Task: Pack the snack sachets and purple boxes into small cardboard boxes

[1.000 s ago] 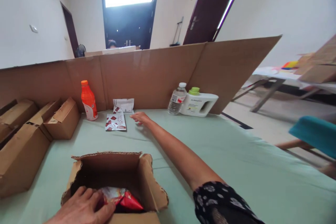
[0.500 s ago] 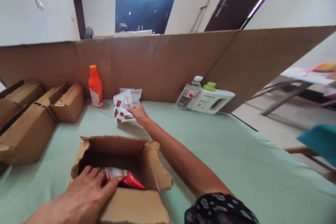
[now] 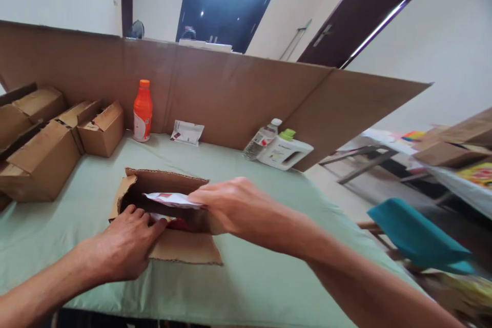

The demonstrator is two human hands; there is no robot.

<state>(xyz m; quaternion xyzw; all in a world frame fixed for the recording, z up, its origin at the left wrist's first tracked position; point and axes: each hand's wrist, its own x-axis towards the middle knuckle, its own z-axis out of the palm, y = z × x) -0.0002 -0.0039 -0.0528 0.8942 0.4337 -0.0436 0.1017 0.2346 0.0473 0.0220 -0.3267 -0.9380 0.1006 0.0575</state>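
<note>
An open cardboard box stands on the cloth in front of me. Inside lies a red and white packet, partly hidden by the near flap and my left hand. My left hand reaches over the box's near left corner, its curled fingers and thumb around the packet's left end; the fingertips are partly hidden. Between the fingers and thumb of my right hand is a white pouch with dark red marks, held nearly flat over the box opening, above the red packet.
Toward the back stand an orange bottle, a small white pouch, a clear water bottle and a white jug with a green cap. Several cardboard boxes line the left. A cardboard wall closes off the back.
My right hand has brought the white pouch from the back of the table to the box opening. Another white pouch stays behind against the wall. My left hand remains at the box; the view has shifted.
</note>
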